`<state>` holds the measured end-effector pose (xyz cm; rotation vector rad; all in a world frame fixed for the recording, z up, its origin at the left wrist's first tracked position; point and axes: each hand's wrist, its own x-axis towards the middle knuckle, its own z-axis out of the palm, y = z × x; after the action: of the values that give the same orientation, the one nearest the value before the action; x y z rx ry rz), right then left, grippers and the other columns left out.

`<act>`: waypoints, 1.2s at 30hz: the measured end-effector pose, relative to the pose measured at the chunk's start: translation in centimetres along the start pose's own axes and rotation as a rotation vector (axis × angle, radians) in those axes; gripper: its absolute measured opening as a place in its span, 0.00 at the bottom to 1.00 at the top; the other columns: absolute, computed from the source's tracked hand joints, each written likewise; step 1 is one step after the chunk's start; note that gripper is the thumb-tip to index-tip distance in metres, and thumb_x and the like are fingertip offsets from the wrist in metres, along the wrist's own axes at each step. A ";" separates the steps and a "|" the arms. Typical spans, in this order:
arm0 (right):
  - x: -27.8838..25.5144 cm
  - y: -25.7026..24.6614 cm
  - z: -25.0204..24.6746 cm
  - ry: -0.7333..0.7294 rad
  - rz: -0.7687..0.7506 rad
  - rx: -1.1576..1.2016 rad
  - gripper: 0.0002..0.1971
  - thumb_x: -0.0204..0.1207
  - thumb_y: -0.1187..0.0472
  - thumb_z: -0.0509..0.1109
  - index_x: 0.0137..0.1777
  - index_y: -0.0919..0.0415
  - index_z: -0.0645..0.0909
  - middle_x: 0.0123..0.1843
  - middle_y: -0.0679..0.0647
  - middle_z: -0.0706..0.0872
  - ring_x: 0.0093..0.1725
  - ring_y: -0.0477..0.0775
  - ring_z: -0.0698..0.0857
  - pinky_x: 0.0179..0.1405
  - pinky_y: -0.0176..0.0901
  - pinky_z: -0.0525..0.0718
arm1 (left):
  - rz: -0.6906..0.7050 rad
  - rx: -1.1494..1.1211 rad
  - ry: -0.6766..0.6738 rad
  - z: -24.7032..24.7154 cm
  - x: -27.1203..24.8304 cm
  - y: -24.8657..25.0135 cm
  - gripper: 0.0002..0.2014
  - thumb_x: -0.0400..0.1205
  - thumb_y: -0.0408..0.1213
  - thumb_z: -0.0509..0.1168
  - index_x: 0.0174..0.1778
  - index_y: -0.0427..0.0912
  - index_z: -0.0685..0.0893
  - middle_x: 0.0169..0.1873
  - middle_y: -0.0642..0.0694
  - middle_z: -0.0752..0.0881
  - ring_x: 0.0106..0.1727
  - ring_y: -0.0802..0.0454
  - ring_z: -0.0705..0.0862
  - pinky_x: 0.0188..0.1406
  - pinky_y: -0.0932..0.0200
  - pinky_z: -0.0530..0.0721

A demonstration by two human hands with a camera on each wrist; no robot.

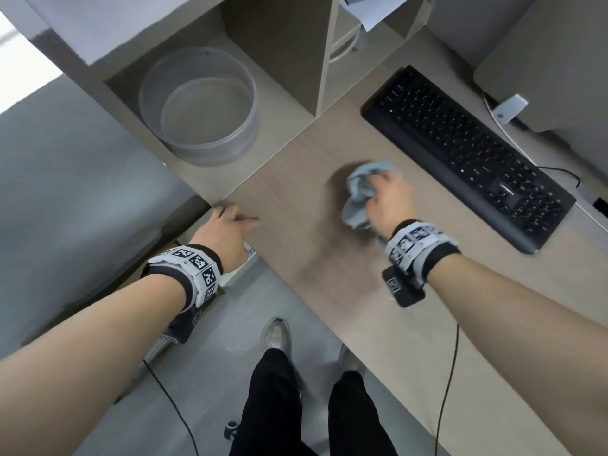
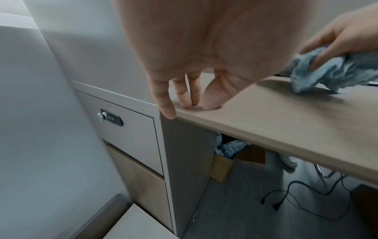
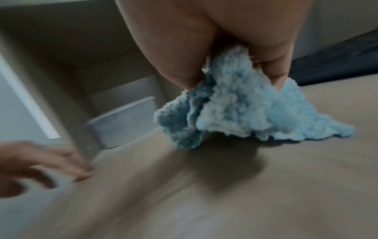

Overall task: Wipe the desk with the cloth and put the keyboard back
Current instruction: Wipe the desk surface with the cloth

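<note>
My right hand [image 1: 385,199] grips a crumpled light-blue cloth [image 1: 360,189] [image 3: 241,110] [image 2: 319,76] and holds it down on the wooden desk [image 1: 306,199], left of the keyboard. The black keyboard [image 1: 467,156] lies diagonally at the back right of the desk, pushed away from the front edge. My left hand [image 1: 227,222] [image 2: 184,100] rests with straight fingers on the desk's left front corner [image 2: 169,116], fingertips touching the top. The cloth and right hand are motion-blurred.
A round grey container [image 1: 200,103] [image 3: 120,122] stands in an open shelf compartment left of the desk. A monitor base [image 1: 539,77] with cables sits behind the keyboard. A locked drawer unit [image 2: 126,122] stands under the corner; a cardboard box [image 2: 225,163] and cables lie below.
</note>
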<state>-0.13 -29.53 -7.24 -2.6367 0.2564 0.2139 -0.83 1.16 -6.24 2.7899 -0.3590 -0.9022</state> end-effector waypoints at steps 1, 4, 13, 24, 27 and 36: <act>1.2 1.6 -0.6 0.015 0.090 -0.038 0.22 0.73 0.70 0.60 0.66 0.61 0.82 0.75 0.63 0.75 0.72 0.71 0.75 0.73 0.60 0.75 | -0.007 -0.021 0.012 -0.3 0.3 -0.2 0.36 0.71 0.26 0.58 0.76 0.55 0.72 0.72 0.48 0.70 0.74 0.43 0.61 0.75 0.49 0.69; 2.5 4.5 -1.4 0.004 0.271 -0.165 0.24 0.74 0.70 0.61 0.71 0.61 0.78 0.75 0.65 0.73 0.72 0.73 0.70 0.72 0.56 0.73 | -0.059 -0.113 0.110 -0.7 1.0 -1.2 0.36 0.69 0.25 0.57 0.76 0.52 0.74 0.74 0.47 0.72 0.75 0.43 0.64 0.75 0.51 0.68; 3.6 -5.7 4.0 -0.210 -0.072 -0.240 0.25 0.75 0.63 0.65 0.74 0.54 0.75 0.76 0.62 0.71 0.74 0.67 0.70 0.70 0.60 0.74 | -0.003 -0.030 0.151 0.4 0.5 -3.0 0.36 0.67 0.25 0.59 0.76 0.43 0.72 0.77 0.50 0.68 0.77 0.47 0.65 0.75 0.51 0.70; 7.8 -3.4 1.1 -0.077 0.148 -0.162 0.24 0.78 0.65 0.63 0.75 0.55 0.75 0.70 0.63 0.81 0.69 0.69 0.79 0.68 0.56 0.78 | -0.008 0.002 0.098 0.1 0.0 -3.5 0.39 0.68 0.28 0.59 0.79 0.50 0.67 0.82 0.55 0.63 0.82 0.53 0.57 0.76 0.49 0.71; 8.4 -6.8 2.7 -0.184 0.040 -0.236 0.24 0.78 0.61 0.63 0.75 0.55 0.74 0.71 0.64 0.80 0.69 0.67 0.79 0.68 0.55 0.76 | -0.016 -0.008 0.089 0.3 0.1 -3.3 0.39 0.68 0.29 0.60 0.79 0.48 0.67 0.82 0.54 0.62 0.82 0.53 0.57 0.77 0.48 0.70; -3.7 -13.7 7.0 -0.652 -0.487 -0.050 0.18 0.76 0.72 0.62 0.64 0.62 0.81 0.65 0.57 0.83 0.64 0.58 0.80 0.69 0.52 0.75 | -0.065 -0.156 0.088 -0.2 -1.3 -4.0 0.35 0.69 0.26 0.59 0.77 0.44 0.71 0.82 0.48 0.64 0.81 0.48 0.63 0.77 0.52 0.69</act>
<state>-1.49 -13.74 -6.51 -2.4232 -0.6012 0.8805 -1.03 5.40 -6.33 2.7003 -0.1778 -0.7811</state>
